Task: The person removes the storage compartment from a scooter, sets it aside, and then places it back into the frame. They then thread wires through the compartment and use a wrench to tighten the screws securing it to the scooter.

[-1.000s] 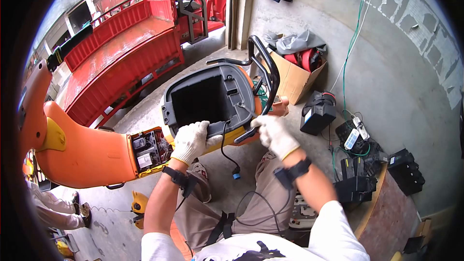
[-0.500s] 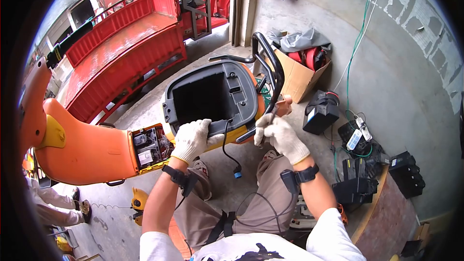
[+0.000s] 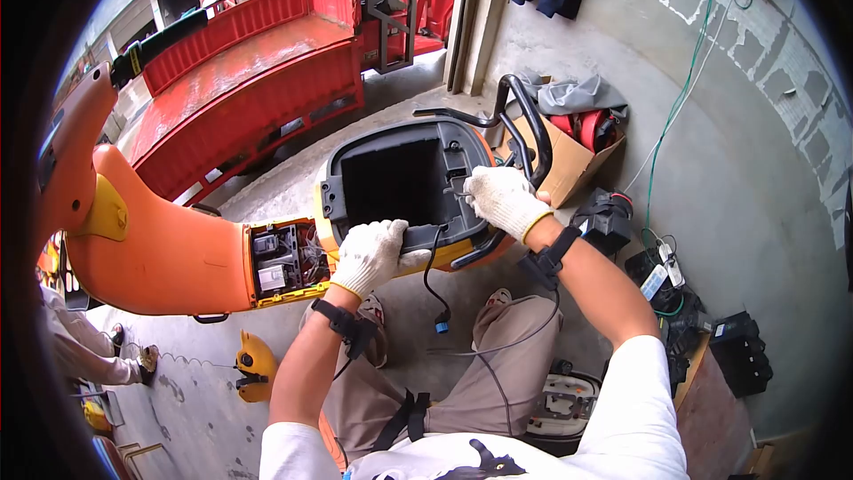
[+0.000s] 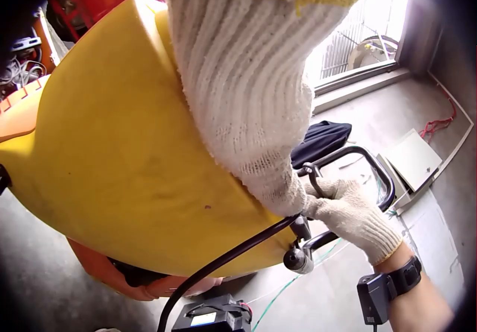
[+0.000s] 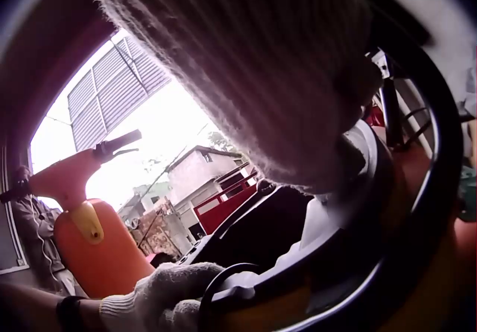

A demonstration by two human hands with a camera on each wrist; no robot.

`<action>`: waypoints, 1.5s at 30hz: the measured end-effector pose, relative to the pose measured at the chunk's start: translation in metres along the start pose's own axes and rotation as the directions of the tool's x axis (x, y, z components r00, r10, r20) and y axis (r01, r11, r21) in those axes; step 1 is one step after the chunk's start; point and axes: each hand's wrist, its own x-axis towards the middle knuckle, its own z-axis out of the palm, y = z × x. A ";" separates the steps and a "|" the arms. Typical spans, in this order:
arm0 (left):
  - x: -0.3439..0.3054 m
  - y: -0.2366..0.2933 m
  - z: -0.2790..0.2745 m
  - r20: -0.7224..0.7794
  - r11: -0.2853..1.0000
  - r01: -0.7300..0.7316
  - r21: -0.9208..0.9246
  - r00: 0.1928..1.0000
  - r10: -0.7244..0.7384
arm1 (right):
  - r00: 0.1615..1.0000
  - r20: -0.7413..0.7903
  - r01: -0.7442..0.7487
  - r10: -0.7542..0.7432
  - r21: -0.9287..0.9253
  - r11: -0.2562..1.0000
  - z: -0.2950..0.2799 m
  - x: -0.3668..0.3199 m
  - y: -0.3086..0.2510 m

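The orange scooter has its under-seat storage bucket uncovered, a black tub with a wide rim. My gloved left hand grips the near edge of that rim, thumb along the outer side. Beside it a black cable with a blue-tipped plug hangs over the yellow side panel. At the rear end of the bucket, my gloved right hand pinches a thin dark rod low over the rim; its kind cannot be made out. The black grab rail rises right behind this hand.
A cardboard box with red items stands behind the scooter. Black battery packs and a power strip lie along the wall. A red cargo tricycle is parked outside. Another person's legs show at left.
My right hand has moved from outside the grab rail's lower end forward, over the bucket's rear rim. The left hand keeps its grip. The head view has shifted, moving the scene rightward.
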 end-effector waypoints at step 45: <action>0.118 0.036 -0.068 0.494 0.767 0.300 -0.567 0.869 0.025 | 0.694 -0.431 -0.263 0.577 0.594 0.760 -0.069 -0.001 0.032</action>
